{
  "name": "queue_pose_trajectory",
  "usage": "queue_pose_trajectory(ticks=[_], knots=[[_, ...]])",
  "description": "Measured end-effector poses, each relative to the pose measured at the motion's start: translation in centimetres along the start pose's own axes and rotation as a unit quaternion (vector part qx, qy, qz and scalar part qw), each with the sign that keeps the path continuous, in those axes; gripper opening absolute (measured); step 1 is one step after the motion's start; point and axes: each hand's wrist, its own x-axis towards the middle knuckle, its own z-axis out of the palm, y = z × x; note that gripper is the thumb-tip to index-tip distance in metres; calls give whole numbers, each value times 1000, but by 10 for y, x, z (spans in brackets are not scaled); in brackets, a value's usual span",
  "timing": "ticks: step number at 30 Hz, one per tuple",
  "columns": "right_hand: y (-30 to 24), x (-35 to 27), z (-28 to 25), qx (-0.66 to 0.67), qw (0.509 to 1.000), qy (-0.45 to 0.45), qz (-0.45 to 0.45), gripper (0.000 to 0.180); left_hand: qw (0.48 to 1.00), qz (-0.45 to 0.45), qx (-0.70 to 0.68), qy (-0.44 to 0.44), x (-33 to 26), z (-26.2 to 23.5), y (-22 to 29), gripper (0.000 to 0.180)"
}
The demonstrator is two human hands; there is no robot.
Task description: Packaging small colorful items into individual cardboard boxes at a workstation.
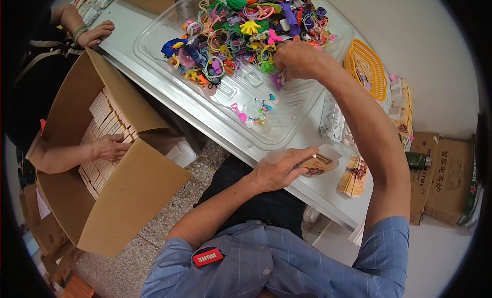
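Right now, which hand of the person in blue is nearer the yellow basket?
The right hand, at the toys, left of the yellow basket; the left hand, holding a box, is farther, lower in view.

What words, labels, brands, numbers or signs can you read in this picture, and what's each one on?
I won't copy wording out, but print shows here:
Red tag on the blue shirt: white lettering, legible.
Brown carton at right: dark characters beside a drawing, legible.
Green package at the right rim: pale lettering, partly legible.
Small box in the left hand: print too small to read.
Yellow packs on the table: too small to read.
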Motion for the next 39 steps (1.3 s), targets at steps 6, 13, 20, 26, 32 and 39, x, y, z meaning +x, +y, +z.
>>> queue_pose_trajectory(ticks=[6, 13, 20, 26, 32, 39], knots=[[4, -4, -21, 238, 971, 19, -22, 23, 1000, 18, 2, -14, 1, 0, -6, 60], [-21, 26, 6, 258, 964, 43, -52, 46, 999, 32, -4, -14, 2, 1, -5, 59], [-41, 37, 5, 85, 996, -12, -31, 35, 1000, 28, 4, -7, -1, 1, -8, 57], [-34, 24, 16, 146, 983, 107, -28, 29, 1000, -6, 6, -8, -2, 2, -6, 57], [-26, 34, 8, 130, 991, -11, 11, 28, 1000, -19, 18, -8, -2, 2, -7, 58], [-12, 16, -2, 245, 967, 67, -23, 24, 1000, -3, 25, 1, 1, -2, 1, 58]])
